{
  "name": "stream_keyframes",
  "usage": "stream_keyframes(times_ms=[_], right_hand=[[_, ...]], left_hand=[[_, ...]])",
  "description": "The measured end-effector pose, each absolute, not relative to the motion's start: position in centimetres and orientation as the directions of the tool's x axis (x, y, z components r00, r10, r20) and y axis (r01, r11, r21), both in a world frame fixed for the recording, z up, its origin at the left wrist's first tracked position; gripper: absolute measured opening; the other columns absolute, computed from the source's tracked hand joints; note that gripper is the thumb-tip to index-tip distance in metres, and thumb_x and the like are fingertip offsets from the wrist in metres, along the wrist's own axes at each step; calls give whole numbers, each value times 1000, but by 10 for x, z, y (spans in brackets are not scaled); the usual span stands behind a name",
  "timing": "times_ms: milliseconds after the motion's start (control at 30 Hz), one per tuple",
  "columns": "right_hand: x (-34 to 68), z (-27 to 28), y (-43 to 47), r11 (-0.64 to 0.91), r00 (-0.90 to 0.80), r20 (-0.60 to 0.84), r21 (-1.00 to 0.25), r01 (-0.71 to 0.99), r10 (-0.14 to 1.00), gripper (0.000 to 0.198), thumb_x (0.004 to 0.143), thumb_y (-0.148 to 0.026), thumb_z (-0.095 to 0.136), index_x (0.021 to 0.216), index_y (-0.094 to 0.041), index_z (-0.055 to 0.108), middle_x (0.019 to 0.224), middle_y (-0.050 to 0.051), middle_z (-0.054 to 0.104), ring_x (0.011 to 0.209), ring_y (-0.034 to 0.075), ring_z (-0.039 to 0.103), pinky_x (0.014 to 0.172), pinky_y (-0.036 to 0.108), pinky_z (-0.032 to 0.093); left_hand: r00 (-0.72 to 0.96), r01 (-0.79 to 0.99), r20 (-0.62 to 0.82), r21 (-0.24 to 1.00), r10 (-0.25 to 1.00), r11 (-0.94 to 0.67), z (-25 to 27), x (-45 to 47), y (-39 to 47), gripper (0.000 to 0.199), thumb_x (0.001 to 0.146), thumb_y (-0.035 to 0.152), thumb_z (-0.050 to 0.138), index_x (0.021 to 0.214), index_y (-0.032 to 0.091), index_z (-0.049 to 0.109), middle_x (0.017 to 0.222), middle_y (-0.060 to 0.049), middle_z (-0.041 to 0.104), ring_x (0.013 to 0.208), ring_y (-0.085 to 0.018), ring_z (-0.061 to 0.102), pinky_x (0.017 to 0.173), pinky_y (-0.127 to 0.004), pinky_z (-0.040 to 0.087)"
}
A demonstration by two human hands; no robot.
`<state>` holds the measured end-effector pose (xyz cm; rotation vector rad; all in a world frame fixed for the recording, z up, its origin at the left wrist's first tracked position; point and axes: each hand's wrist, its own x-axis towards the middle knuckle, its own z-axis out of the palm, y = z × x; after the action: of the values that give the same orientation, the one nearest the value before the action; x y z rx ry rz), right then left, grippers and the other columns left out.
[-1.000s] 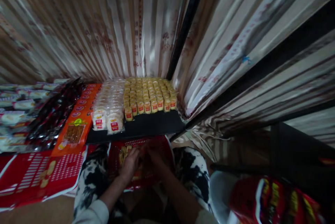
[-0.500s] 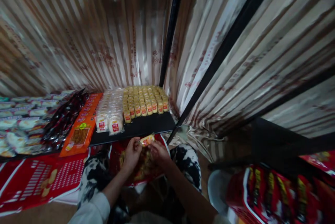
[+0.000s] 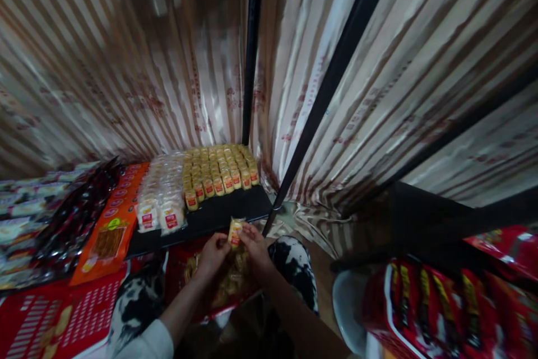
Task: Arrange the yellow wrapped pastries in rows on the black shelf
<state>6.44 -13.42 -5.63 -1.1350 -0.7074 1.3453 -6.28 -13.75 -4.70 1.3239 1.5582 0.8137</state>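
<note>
Yellow packet: 1 pc (image 3: 236,231), upright, label facing the wearer, between the hands, just off the shelf's front edge near its right end.
Right hand (image 3: 257,248): thumb and fingers pinching the packet's right side.
Left hand (image 3: 213,253): fingers curled in at the packet's lower left; can't tell if it's gripping or only touching.
Red basket (image 3: 173,269): on the lap below the hands, in front of the shelf; loose yellow packets (image 3: 229,287) inside.
Shelf (image 3: 229,208): black; bare strip along the front edge at the right end.
Yellow rows (image 3: 218,171): standing packets, right end, set back from the front edge.
White packets (image 3: 162,194): 2 columns, directly left of the yellow rows, reaching the front edge.
Orange bag (image 3: 111,230): left of the white packets, hanging over the front edge.
</note>
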Motion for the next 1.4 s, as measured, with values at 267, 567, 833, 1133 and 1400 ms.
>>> stream_keyframes(times_ms=[267,567,833,1133,1400], right_hand=[[90,-48,-104,-63,132,-87,-983,-175,987,32,63,-36,68,90,-20,64,85,3,68,78,17,64,72,30,52],[98,-50,-91,65,374,172,-957,283,911,35,81,-28,45,112,-18,57,111,11,58,98,18,57,81,31,51],[103,-56,-77,146,331,305,-892,428,893,42,81,-14,36,120,-16,50,119,13,53,110,20,51,97,39,43],[119,-69,-37,189,337,421,-816,546,842,49,81,-10,30,128,-9,44,130,15,48,126,19,39,106,40,33],[122,-74,-20,191,302,404,-816,545,863,51,80,-10,33,130,-7,41,134,20,41,128,23,35,106,45,33]], left_hand=[[52,383,-126,919,991,97,-13,-43,-90,50,70,26,59,118,18,52,104,-5,62,61,-7,54,63,-23,48],[52,574,10,818,999,-38,-4,-15,-41,27,77,22,52,102,17,60,90,-3,66,70,-11,57,73,-25,45],[107,648,160,737,981,-191,0,30,7,29,79,20,51,107,15,58,99,-6,61,78,-13,58,80,-26,46],[123,733,170,649,978,-205,0,58,24,34,82,19,48,114,15,57,110,-10,51,99,-18,55,91,-28,43],[169,778,155,585,973,-229,0,64,27,38,88,27,39,123,17,48,114,-10,49,92,-17,57,81,-26,47]])
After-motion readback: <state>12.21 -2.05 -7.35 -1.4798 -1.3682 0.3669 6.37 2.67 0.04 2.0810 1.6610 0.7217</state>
